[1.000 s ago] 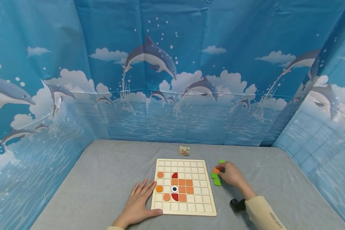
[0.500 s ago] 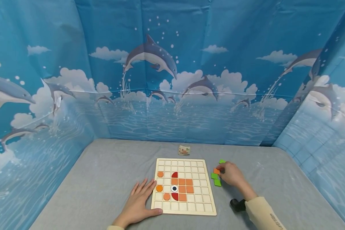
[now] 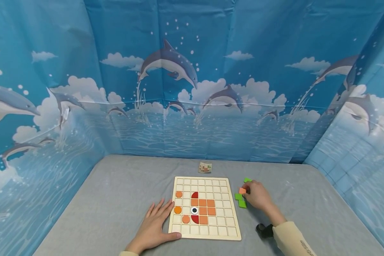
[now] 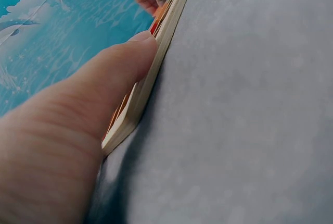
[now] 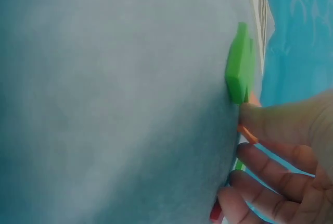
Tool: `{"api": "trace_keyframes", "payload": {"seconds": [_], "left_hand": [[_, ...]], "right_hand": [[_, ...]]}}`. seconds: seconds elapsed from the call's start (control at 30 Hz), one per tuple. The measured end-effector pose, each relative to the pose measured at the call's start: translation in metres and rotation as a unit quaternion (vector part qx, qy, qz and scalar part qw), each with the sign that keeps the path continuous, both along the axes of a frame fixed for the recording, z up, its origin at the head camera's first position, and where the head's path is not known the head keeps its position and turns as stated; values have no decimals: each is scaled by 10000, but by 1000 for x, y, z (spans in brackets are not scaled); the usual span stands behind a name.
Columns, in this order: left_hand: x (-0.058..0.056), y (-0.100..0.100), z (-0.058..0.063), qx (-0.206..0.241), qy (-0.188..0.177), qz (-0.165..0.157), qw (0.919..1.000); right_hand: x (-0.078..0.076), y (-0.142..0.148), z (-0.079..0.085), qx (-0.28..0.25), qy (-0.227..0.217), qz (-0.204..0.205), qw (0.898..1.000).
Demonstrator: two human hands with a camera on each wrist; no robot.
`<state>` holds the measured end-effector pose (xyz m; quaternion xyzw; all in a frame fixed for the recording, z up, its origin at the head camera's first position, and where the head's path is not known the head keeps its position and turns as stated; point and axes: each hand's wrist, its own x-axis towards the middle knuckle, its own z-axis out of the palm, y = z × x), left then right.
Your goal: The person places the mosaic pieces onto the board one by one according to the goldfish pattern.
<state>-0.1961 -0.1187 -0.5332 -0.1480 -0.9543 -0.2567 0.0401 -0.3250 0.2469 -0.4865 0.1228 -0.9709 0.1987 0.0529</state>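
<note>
A wooden grid board (image 3: 222, 224) lies on the table with orange squares (image 3: 203, 211), orange discs (image 3: 177, 209), dark red quarter pieces (image 3: 195, 195) and a white eye disc (image 3: 194, 210) in its cells. My left hand (image 3: 155, 222) rests spread at the board's left side, its thumb on the front edge (image 4: 138, 99). Right of the board, my right hand (image 3: 257, 195) pinches an orange square tile (image 3: 242, 191) between thumb and fingers. Green square tiles (image 3: 242, 203) lie around it; one green tile (image 5: 239, 67) sits just beyond the thumb in the right wrist view.
A small pattern card (image 3: 205, 167) lies behind the board. Some black object (image 3: 264, 230) is by the right sleeve. Low in the right wrist view, a red piece (image 5: 216, 211) shows under the fingers. A dolphin-print curtain (image 3: 192, 131) borders the grey table (image 3: 131, 177).
The orange tile has slid slightly right toward my right palm and now shows a lighter, tilted face. My left hand and the board have stayed put.
</note>
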Motion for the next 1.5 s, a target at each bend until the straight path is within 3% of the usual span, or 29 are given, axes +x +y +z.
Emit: {"api": "trace_keyframes", "payload": {"seconds": [0.27,0.5,0.7,0.9,1.17,1.5], "left_hand": [[1,0,0,8,166,-42,9999],[1,0,-2,46,168,-54,9998],[1,-1,-2,-7,132,-46,9999],[0,-1,-2,-30,73,-15,10000],[0,0,-2,-23,38,-22,10000],[0,0,-2,58,57,-2,10000]], "right_hand": [[2,3,-1,-374,-4,-165,9992],[8,6,-2,-1015,-113,-316,9943],[16,2,0,-1198,143,-326,9922],[30,-12,5,-1438,186,48,9894],[50,-33,12,-2061,-487,570,9756],[65,-47,8,-1929,-691,1165,9718]]}}
